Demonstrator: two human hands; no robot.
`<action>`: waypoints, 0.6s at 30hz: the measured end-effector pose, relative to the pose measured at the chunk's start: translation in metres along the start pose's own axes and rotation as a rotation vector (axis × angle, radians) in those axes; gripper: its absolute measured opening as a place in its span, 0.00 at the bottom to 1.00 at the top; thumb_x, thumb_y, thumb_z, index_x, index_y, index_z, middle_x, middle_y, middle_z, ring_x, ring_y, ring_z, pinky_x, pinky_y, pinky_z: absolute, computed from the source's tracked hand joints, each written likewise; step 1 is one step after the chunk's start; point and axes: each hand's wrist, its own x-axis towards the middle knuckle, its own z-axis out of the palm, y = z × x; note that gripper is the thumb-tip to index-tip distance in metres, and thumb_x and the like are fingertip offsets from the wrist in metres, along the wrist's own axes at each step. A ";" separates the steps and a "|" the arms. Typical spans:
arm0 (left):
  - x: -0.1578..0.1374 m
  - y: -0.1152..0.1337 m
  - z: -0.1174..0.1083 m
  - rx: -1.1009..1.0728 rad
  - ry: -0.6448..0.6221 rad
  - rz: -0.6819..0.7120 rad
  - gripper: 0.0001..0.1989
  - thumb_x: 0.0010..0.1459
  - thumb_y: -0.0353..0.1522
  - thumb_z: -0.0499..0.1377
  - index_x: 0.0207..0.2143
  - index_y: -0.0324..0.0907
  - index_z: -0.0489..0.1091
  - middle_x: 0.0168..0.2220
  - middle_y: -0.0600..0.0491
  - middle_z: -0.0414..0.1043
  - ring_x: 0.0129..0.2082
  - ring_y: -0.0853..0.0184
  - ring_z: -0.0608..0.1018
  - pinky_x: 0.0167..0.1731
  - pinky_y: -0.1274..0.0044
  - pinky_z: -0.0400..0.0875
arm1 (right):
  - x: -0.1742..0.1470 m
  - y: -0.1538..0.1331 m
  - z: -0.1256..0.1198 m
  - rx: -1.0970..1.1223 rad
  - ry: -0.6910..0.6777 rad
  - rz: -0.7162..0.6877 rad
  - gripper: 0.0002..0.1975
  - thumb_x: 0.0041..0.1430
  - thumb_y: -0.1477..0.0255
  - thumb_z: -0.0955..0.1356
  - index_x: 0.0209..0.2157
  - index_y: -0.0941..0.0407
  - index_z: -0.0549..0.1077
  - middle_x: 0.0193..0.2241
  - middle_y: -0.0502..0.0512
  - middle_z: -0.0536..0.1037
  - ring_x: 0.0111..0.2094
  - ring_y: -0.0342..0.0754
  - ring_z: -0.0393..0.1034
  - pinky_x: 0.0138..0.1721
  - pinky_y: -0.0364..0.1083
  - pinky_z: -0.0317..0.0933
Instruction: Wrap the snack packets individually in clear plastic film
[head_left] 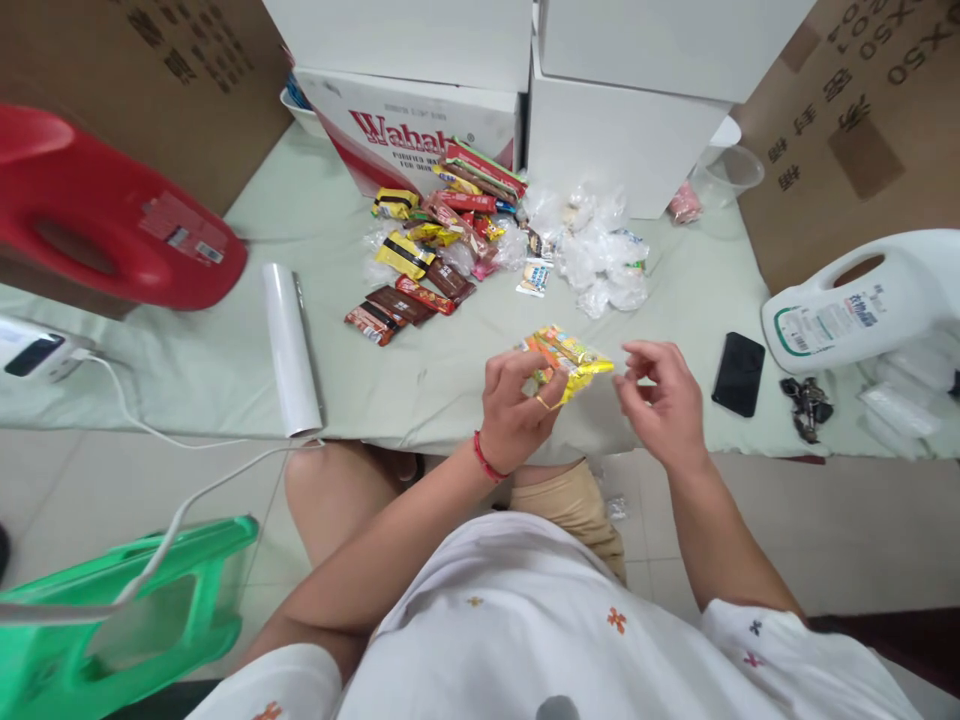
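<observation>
From the head camera, the person sits at a table (225, 350) covered with a pale green cloth, knees showing under its near edge. The left hand (517, 405) is closed around a yellow and orange snack packet (568, 358), gripping its left part between thumb and fingers; a ring and a red wrist band show on that hand. The right hand (660, 395) is just beside the packet's right end, fingers curled and loosely parted, fingertips at the wrapper's edge; whether they actually pinch it cannot be told. The packet sits above the near edge of the table, in the middle of the scene, lifted off the cloth.

Farther off, in the middle of the table, lies a heap of wrapped snacks (435, 255) in brown, red and yellow, and to its right a pile of clear plastic bags (600, 250). Behind them stand white boxes (622, 120), one with red lettering. A white roll (291, 345) lies left of the snacks, running from far to near. At the far left a red jug (97, 215) lies on its side. To the right are a black phone (739, 373), a bunch of keys (808, 405) and a white jug (862, 305) on its side. A green stool (127, 620) stands on the floor at the near left, with a white cable (172, 435) running across it.
</observation>
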 end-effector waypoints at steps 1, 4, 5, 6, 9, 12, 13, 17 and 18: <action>-0.004 0.000 0.005 0.056 0.052 0.066 0.10 0.65 0.31 0.61 0.47 0.50 0.77 0.44 0.47 0.77 0.48 0.60 0.75 0.51 0.64 0.71 | -0.005 0.003 0.001 0.161 0.044 0.145 0.20 0.66 0.56 0.68 0.55 0.49 0.72 0.45 0.57 0.74 0.37 0.49 0.73 0.31 0.47 0.74; -0.022 -0.001 0.025 0.063 0.051 0.254 0.12 0.67 0.28 0.57 0.49 0.48 0.75 0.39 0.49 0.75 0.43 0.64 0.75 0.47 0.69 0.72 | -0.021 0.012 0.019 0.653 -0.006 0.514 0.28 0.59 0.48 0.71 0.53 0.50 0.73 0.43 0.56 0.80 0.38 0.50 0.77 0.31 0.48 0.76; -0.027 -0.001 0.032 0.021 0.017 0.301 0.12 0.68 0.28 0.56 0.50 0.47 0.74 0.38 0.49 0.75 0.43 0.64 0.75 0.46 0.70 0.72 | -0.027 0.015 0.028 0.745 -0.010 0.579 0.30 0.55 0.48 0.74 0.53 0.50 0.74 0.44 0.56 0.81 0.38 0.50 0.77 0.33 0.48 0.76; -0.032 -0.001 0.039 -0.028 -0.027 0.330 0.12 0.68 0.27 0.56 0.50 0.45 0.74 0.38 0.49 0.75 0.42 0.64 0.75 0.45 0.70 0.72 | -0.032 0.017 0.037 0.796 0.014 0.616 0.31 0.51 0.51 0.77 0.52 0.51 0.74 0.44 0.56 0.82 0.38 0.50 0.78 0.33 0.48 0.76; -0.039 -0.001 0.049 -0.152 -0.179 0.309 0.14 0.68 0.26 0.54 0.53 0.42 0.72 0.42 0.46 0.74 0.46 0.62 0.75 0.47 0.68 0.74 | -0.042 0.031 0.049 0.807 0.175 0.648 0.30 0.43 0.60 0.82 0.48 0.51 0.76 0.42 0.52 0.83 0.35 0.47 0.78 0.32 0.44 0.75; -0.043 -0.006 0.045 -0.195 -0.279 0.193 0.20 0.67 0.26 0.54 0.60 0.41 0.68 0.50 0.41 0.71 0.54 0.58 0.72 0.54 0.63 0.73 | -0.030 0.062 0.026 0.742 0.423 0.566 0.30 0.43 0.63 0.82 0.48 0.52 0.75 0.41 0.52 0.82 0.34 0.45 0.77 0.31 0.43 0.74; -0.045 -0.009 0.042 -0.193 -0.288 0.148 0.22 0.67 0.27 0.55 0.62 0.42 0.67 0.52 0.40 0.69 0.56 0.57 0.72 0.55 0.62 0.73 | -0.019 0.076 0.011 0.702 0.530 0.505 0.30 0.43 0.64 0.81 0.49 0.52 0.74 0.42 0.52 0.82 0.34 0.45 0.77 0.30 0.43 0.74; -0.058 -0.032 0.028 -0.130 -0.277 -0.016 0.18 0.66 0.25 0.55 0.57 0.42 0.69 0.54 0.39 0.67 0.56 0.55 0.71 0.53 0.60 0.73 | 0.058 0.137 -0.042 0.560 0.781 0.365 0.26 0.47 0.70 0.78 0.48 0.54 0.72 0.42 0.53 0.80 0.34 0.45 0.78 0.35 0.45 0.75; -0.061 -0.038 0.026 -0.108 -0.284 -0.039 0.16 0.65 0.25 0.55 0.54 0.41 0.71 0.55 0.39 0.66 0.56 0.55 0.70 0.53 0.60 0.74 | 0.081 0.151 -0.049 0.520 0.784 0.408 0.23 0.49 0.71 0.76 0.47 0.55 0.72 0.41 0.53 0.79 0.34 0.45 0.77 0.36 0.47 0.75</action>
